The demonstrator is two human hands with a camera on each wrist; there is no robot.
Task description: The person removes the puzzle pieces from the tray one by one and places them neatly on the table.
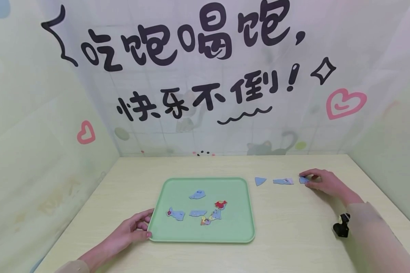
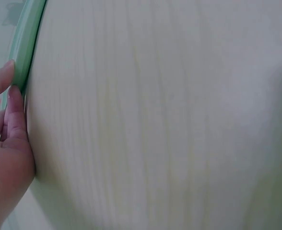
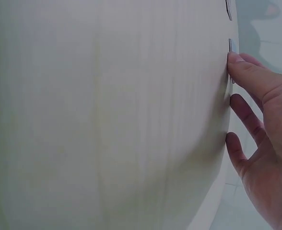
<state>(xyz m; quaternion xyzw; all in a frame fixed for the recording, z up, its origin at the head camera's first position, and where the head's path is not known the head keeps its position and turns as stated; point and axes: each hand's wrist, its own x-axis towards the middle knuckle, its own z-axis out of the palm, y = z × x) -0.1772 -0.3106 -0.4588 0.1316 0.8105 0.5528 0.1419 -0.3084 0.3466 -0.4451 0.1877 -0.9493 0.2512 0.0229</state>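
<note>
A green tray (image 1: 205, 236) lies on the table with several irregular picture puzzle pieces on it, mostly light blue, one of them red (image 1: 220, 205). My left hand (image 1: 136, 226) holds the tray's left edge near the front corner; in the left wrist view its thumb and a finger meet the green rim (image 2: 28, 43). Right of the tray, a blue triangular piece (image 1: 260, 181) and a longer blue piece (image 1: 283, 181) lie in a row. At the row's right end my right hand (image 1: 324, 184) pinches a small blue puzzle piece (image 1: 303, 179) at the tabletop, partly hidden by fingers.
A small black object (image 1: 342, 225) is by the right sleeve; its kind is unclear. Behind the pale wooden table (image 1: 294, 235) hangs a printed backdrop (image 1: 191, 132) with dark lettering, and similar sheets enclose both sides.
</note>
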